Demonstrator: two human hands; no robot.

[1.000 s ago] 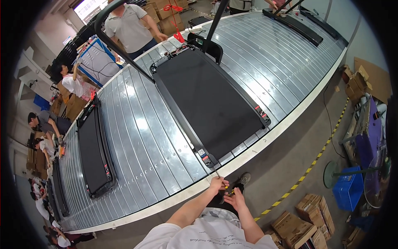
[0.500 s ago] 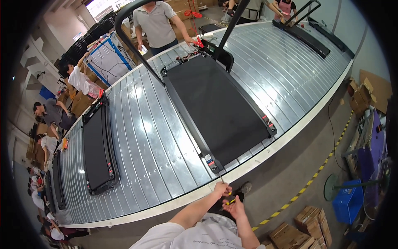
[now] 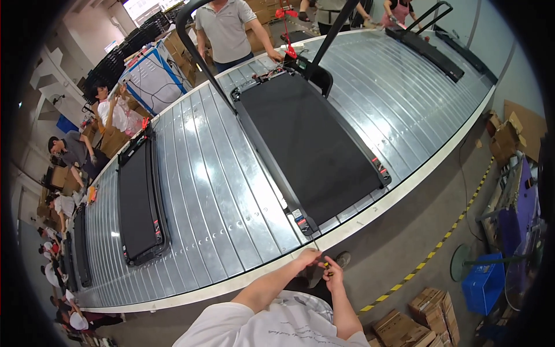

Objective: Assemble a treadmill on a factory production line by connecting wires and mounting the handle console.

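Observation:
My left hand [image 3: 309,257] and my right hand [image 3: 334,273] meet just in front of the conveyor's near edge [image 3: 347,226]. Between them is a small yellow item [image 3: 325,265]. My left fingers are pinched on it and my right fingertips touch it, but their grip is too small to make out. Directly ahead on the belt lies a black treadmill [image 3: 312,144] with its handlebar frame [image 3: 199,52] raised, its near corner a short way from my hands.
A second flat treadmill [image 3: 139,202] lies on the belt to the left, and another [image 3: 425,49] lies far right. A person in a grey shirt [image 3: 228,29] stands across the belt, with several workers at left. Cardboard boxes [image 3: 428,312], a blue crate [image 3: 485,286] and yellow-black floor tape [image 3: 439,246] are to my right.
The view has shifted, so the big treadmill sits higher and more central. My hands stay together on the small item, slightly lower right.

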